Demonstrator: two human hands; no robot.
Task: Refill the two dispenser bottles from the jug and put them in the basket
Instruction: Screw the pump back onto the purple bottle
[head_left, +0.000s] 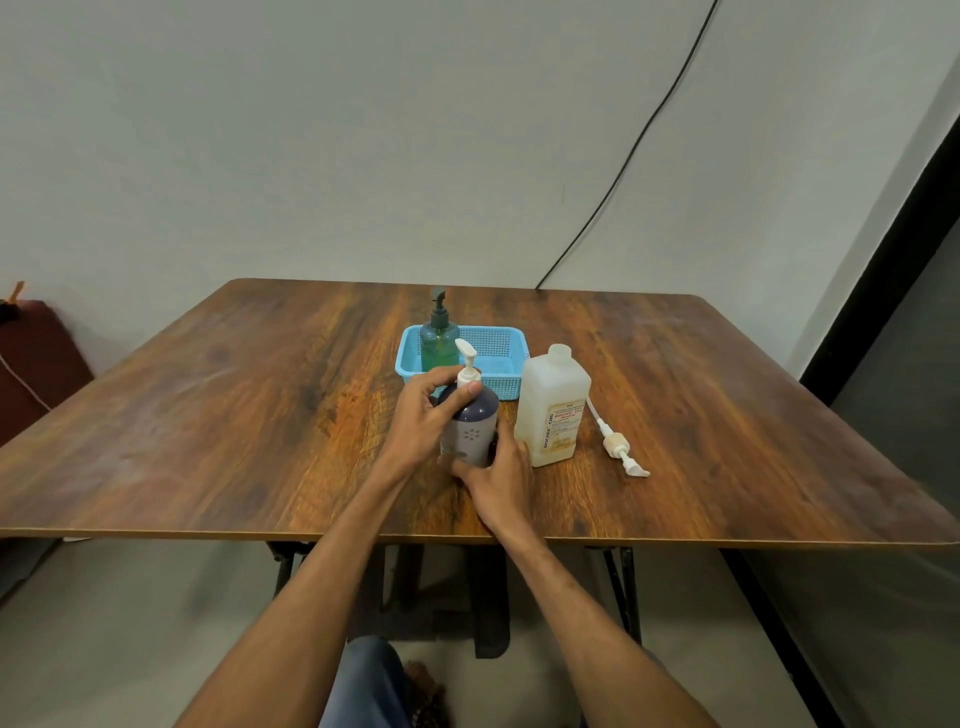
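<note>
A dark purple dispenser bottle (474, 423) with a white pump stands upright on the wooden table (260, 415), in front of the basket. My left hand (428, 410) grips its shoulder and pump collar from the left. My right hand (496, 475) holds its base from the near right side. A green dispenser bottle (439, 340) with a dark pump stands inside the blue basket (493, 345), at its left end. The translucent white jug (553, 410) stands uncapped just right of the purple bottle. Its own pump (621, 447) lies on the table to the right.
A black cable runs down the wall to the table's far edge (540, 286). A dark red seat (36, 358) sits beyond the table's left side. The table's near edge (363, 538) lies just below my forearms.
</note>
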